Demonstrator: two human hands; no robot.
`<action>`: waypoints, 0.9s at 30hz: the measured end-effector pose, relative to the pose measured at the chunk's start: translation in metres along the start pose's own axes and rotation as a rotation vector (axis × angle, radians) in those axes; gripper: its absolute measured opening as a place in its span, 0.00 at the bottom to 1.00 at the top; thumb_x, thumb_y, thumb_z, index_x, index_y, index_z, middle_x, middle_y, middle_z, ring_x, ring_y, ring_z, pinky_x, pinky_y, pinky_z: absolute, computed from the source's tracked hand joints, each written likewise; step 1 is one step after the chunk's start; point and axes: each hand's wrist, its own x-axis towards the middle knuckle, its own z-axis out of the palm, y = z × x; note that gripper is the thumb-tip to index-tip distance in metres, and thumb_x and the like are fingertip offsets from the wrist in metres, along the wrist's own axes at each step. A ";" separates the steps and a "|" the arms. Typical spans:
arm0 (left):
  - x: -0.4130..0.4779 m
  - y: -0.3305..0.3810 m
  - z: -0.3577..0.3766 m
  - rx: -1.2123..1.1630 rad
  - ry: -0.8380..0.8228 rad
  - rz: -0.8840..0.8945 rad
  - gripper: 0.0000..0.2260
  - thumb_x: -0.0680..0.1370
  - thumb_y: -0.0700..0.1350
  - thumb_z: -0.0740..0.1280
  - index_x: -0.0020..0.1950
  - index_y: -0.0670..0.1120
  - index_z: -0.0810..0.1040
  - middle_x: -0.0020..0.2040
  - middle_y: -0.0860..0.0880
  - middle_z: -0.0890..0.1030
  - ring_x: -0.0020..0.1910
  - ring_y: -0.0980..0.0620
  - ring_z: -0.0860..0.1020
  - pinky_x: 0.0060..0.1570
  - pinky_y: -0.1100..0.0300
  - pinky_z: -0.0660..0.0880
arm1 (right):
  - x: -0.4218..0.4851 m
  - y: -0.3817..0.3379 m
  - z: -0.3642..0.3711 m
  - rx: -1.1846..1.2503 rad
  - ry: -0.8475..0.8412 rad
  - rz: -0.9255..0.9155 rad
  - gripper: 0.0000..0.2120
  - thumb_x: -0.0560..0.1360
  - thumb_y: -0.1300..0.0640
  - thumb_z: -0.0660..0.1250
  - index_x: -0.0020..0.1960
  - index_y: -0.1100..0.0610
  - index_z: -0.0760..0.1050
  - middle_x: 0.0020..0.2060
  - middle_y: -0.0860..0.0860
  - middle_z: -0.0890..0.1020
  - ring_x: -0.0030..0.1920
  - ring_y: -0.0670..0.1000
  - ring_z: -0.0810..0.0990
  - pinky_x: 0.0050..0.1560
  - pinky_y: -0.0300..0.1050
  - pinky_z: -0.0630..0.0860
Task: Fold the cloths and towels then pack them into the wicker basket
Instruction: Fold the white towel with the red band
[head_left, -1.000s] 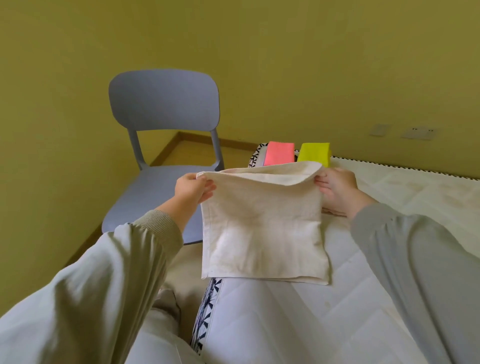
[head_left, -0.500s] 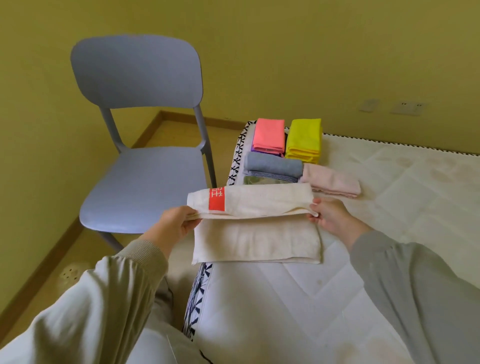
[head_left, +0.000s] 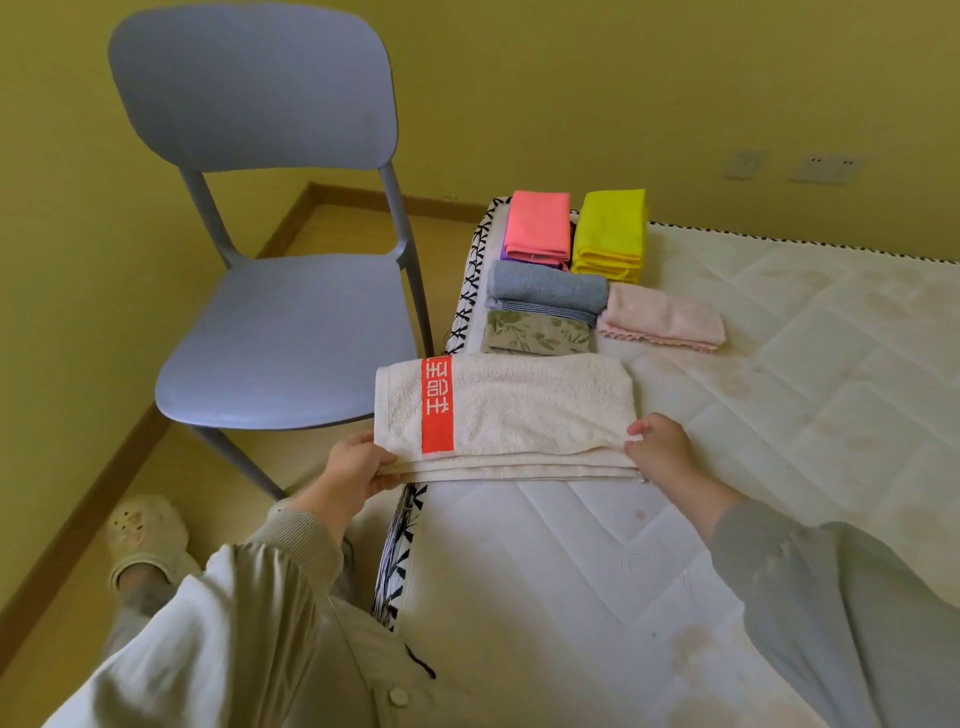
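Currently left hand (head_left: 358, 467) and right hand (head_left: 660, 447) pinch near corners of the cream towel (head_left: 519, 410) on the bed (head_left: 571, 571), six o'clock of the folded stack (head_left: 545, 291); its overhanging nine-o'clock end may slip off.

Cream towel (head_left: 519, 410): red band (head_left: 438, 410), white characters, unreadable.

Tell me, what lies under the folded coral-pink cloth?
A purple cloth shows only as a thin edge under the coral-pink cloth; the rest is covered, so its size cannot be seen.
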 end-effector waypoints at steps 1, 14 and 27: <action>0.000 0.000 0.001 0.029 0.025 0.010 0.21 0.75 0.27 0.60 0.68 0.38 0.68 0.49 0.40 0.77 0.39 0.43 0.80 0.34 0.54 0.80 | -0.001 0.003 0.001 -0.026 -0.006 -0.023 0.09 0.73 0.68 0.64 0.51 0.59 0.73 0.49 0.54 0.75 0.41 0.51 0.73 0.31 0.38 0.67; 0.004 -0.017 -0.007 0.097 0.026 0.002 0.15 0.76 0.30 0.64 0.62 0.40 0.72 0.46 0.43 0.79 0.39 0.50 0.79 0.34 0.61 0.77 | -0.020 0.022 0.016 -0.071 0.071 -0.134 0.05 0.74 0.66 0.61 0.47 0.58 0.70 0.33 0.51 0.73 0.34 0.53 0.72 0.30 0.42 0.66; 0.007 0.005 0.000 -0.043 -0.070 -0.008 0.14 0.78 0.45 0.67 0.61 0.39 0.73 0.52 0.43 0.81 0.47 0.47 0.79 0.49 0.53 0.77 | 0.002 -0.020 0.006 0.090 -0.085 0.179 0.09 0.75 0.57 0.66 0.52 0.61 0.71 0.43 0.55 0.75 0.43 0.55 0.74 0.38 0.42 0.68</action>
